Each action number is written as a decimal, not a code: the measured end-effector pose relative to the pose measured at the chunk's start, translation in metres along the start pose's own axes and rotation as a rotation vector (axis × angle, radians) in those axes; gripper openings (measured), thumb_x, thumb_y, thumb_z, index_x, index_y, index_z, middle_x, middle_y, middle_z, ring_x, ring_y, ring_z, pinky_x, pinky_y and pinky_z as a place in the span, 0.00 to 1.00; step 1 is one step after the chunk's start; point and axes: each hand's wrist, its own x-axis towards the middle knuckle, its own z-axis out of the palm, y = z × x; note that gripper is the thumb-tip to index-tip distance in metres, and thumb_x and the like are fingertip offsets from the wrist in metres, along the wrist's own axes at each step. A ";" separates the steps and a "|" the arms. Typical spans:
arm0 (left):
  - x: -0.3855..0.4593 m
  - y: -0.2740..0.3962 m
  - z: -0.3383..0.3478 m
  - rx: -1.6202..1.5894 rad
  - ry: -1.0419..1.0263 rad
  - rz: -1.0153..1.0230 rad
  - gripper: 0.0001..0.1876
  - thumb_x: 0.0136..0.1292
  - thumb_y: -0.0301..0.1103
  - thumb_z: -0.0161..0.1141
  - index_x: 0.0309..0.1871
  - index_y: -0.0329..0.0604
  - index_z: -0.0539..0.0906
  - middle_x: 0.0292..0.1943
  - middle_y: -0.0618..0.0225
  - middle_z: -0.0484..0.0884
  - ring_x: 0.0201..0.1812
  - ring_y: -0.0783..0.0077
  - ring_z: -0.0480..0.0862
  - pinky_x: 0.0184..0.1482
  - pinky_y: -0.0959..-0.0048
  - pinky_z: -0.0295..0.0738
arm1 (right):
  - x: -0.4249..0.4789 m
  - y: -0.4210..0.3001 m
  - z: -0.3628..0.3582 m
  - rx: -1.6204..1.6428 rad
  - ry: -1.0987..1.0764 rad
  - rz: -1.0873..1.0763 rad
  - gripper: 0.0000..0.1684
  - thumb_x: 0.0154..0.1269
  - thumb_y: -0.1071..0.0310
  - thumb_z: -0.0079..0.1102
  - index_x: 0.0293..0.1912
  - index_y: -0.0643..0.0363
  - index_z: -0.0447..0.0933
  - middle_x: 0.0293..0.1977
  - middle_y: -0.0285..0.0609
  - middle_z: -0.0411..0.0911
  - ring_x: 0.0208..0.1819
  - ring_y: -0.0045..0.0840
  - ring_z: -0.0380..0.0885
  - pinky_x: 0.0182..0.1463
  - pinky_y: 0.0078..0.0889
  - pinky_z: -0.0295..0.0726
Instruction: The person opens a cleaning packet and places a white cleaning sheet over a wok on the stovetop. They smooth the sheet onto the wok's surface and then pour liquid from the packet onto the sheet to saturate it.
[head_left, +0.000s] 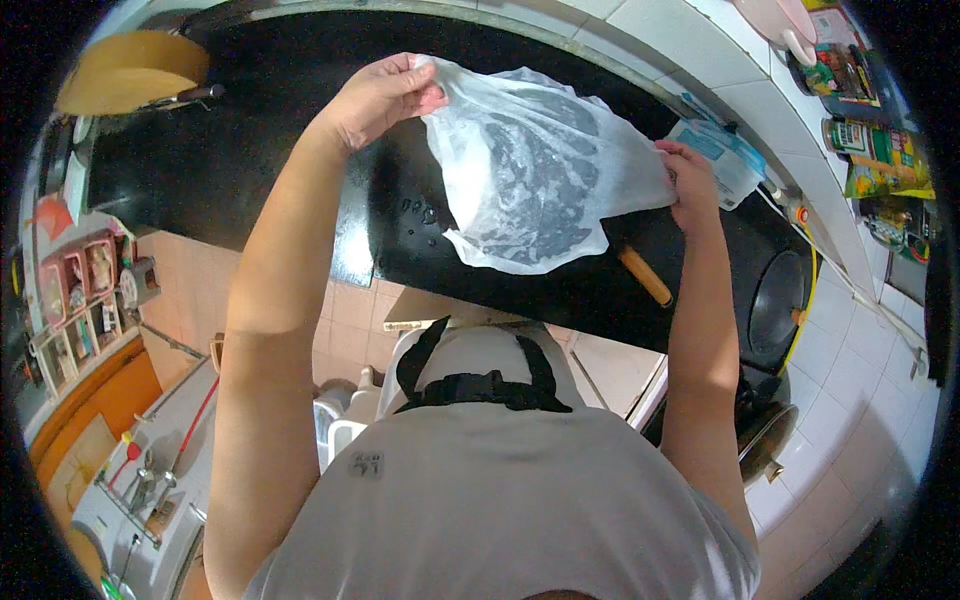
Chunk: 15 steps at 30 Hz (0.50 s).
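A thin white cloth or tissue sheet (525, 172), wet or see-through in dark patches, is spread over the black countertop. My left hand (394, 97) pinches its upper left corner between thumb and fingers. At its right end, my right hand (690, 180) grips the edge. A wooden handle (643, 276) sticks out from beneath the sheet's lower right side; what it belongs to is hidden. Water drops lie on the black countertop (409, 259) just left of the sheet. Behind my right hand is a blue and clear plastic pack (724, 157).
A round wooden board (131, 71) stands at the far left. On the right are a black round pan or lid (780, 300), a glass lid (769, 442) and a yellow hose (808, 300). Jars and packets (862, 139) line a tiled ledge. A white cable runs along the wall.
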 end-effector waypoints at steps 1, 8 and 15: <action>-0.006 0.000 0.011 0.014 0.075 0.000 0.16 0.69 0.41 0.67 0.52 0.42 0.80 0.42 0.70 0.84 0.41 0.75 0.83 0.60 0.67 0.80 | -0.005 -0.005 0.002 -0.033 -0.018 0.026 0.19 0.64 0.71 0.63 0.55 0.59 0.80 0.40 0.40 0.82 0.40 0.25 0.80 0.46 0.28 0.79; -0.048 -0.019 0.024 0.687 0.419 -0.198 0.30 0.53 0.53 0.75 0.45 0.31 0.87 0.37 0.57 0.87 0.39 0.66 0.85 0.44 0.68 0.80 | -0.031 -0.019 -0.012 -0.307 -0.318 0.017 0.36 0.56 0.74 0.72 0.65 0.60 0.72 0.45 0.42 0.83 0.47 0.27 0.82 0.53 0.31 0.80; -0.047 -0.049 0.041 0.560 0.426 -0.165 0.21 0.57 0.47 0.70 0.41 0.35 0.88 0.34 0.66 0.84 0.35 0.73 0.79 0.40 0.74 0.73 | -0.032 -0.008 -0.014 -0.117 -0.304 -0.150 0.37 0.60 0.79 0.63 0.68 0.60 0.67 0.53 0.43 0.82 0.52 0.27 0.82 0.59 0.29 0.78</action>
